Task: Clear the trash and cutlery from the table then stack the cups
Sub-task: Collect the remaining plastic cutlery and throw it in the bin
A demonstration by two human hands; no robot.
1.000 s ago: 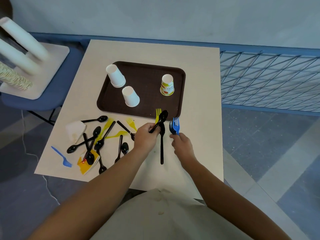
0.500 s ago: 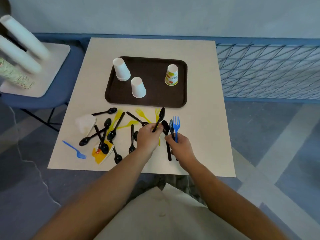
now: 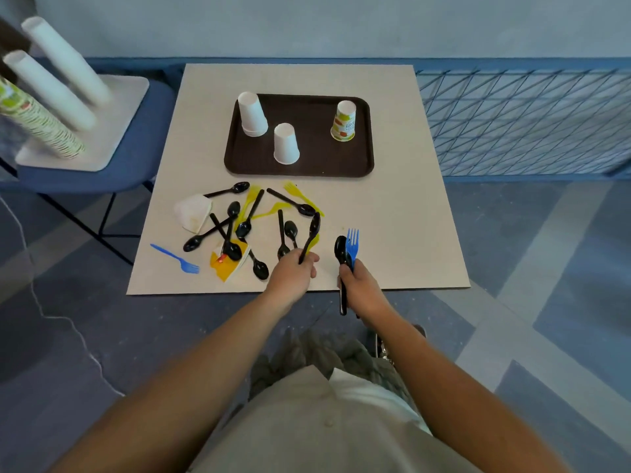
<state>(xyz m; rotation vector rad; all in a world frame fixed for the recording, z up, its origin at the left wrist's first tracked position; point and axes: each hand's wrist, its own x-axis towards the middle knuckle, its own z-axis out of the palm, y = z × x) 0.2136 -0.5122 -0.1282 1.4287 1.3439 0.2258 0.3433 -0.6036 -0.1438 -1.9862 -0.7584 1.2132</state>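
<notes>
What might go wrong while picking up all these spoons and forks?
The right hand grips a black spoon and blue fork together; adding more might let one slip. The left hand, holding another spoon, may nudge the tangled pile and knock the nearest spoon off the table.

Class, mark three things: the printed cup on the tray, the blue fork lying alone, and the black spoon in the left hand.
printed cup (image 3: 344, 121), head view, on its side wall.
lone blue fork (image 3: 174, 258), head view, midway along its handle.
black spoon (image 3: 314, 223), head view, on its bowl, above the left hand (image 3: 292, 274).
</notes>
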